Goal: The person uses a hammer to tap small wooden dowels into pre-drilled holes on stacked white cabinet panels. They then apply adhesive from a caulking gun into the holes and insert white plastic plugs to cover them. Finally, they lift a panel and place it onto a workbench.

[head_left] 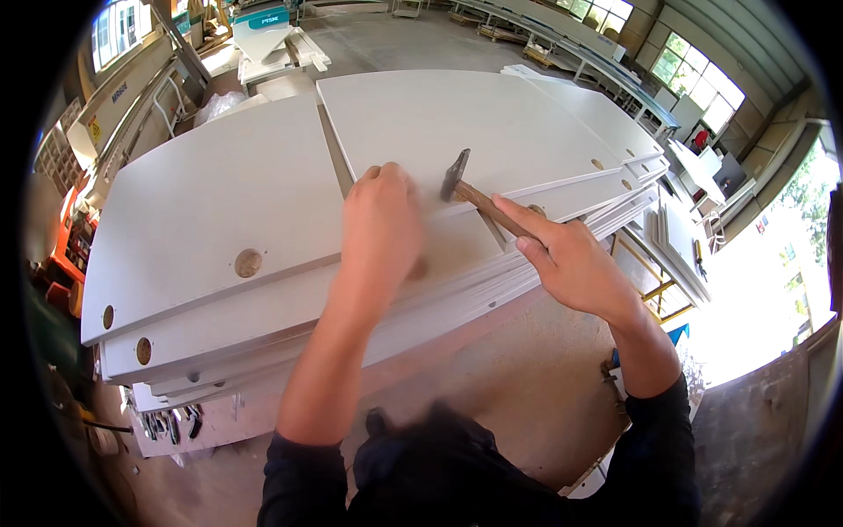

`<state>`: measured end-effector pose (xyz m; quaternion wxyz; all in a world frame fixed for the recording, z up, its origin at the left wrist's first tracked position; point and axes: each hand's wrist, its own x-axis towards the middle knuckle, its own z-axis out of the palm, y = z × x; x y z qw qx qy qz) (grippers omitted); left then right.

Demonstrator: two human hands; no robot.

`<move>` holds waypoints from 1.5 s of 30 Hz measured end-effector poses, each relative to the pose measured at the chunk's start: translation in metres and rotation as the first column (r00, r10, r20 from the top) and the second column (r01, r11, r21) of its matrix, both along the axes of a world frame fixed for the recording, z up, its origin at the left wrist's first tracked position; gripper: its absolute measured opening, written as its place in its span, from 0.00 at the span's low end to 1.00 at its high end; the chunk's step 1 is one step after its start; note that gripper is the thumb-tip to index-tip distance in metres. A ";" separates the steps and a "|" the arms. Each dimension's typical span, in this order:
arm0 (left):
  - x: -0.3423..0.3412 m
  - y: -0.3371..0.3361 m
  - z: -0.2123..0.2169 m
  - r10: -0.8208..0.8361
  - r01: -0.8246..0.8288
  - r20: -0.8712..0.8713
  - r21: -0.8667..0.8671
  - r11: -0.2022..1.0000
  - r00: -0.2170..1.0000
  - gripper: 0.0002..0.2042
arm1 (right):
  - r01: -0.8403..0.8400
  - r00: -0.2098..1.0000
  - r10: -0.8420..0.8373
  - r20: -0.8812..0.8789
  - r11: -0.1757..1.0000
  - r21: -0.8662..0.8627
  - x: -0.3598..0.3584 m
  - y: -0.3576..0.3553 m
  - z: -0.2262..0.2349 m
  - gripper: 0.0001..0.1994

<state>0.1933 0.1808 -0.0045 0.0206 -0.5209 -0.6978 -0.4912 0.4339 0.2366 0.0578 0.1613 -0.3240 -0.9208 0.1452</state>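
My right hand (pixel 575 263) grips a hammer by its wooden handle (pixel 492 209), with the index finger laid along it. The dark metal hammer head (pixel 454 176) is over the white panels, just above a round hole near a panel edge. To its left, my left hand (pixel 382 224) is over the gap between panels, its fingers curled in. Motion blurs that hand, and whatever it may hold is hidden. Beneath both hands lies a stack of white panels (pixel 202 193) with round holes along the near edges, one of them a larger hole (pixel 248 262).
Another large white panel (pixel 448 114) lies on the far part of the stack. Several hand tools (pixel 171 423) rest on a lower surface at the near left. A stand with more panels (pixel 676 233) is at the right. Long conveyor tables (pixel 580 53) and a teal-topped machine (pixel 261 26) stand farther back.
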 end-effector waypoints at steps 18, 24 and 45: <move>0.155 0.066 -0.011 0.086 -0.094 0.104 0.073 0.993 0.991 0.06 | -0.189 0.921 0.021 -0.389 0.897 -0.399 0.176 0.115 -0.040 0.29; 0.187 0.088 -0.011 0.100 -0.110 0.181 0.045 0.993 0.978 0.05 | -0.311 0.900 0.112 -0.421 0.842 -0.441 0.199 0.157 -0.046 0.29; 0.178 0.105 -0.017 0.071 -0.079 0.156 0.045 0.996 0.985 0.05 | -0.252 0.918 0.123 -0.377 0.915 -0.315 0.194 0.147 -0.034 0.26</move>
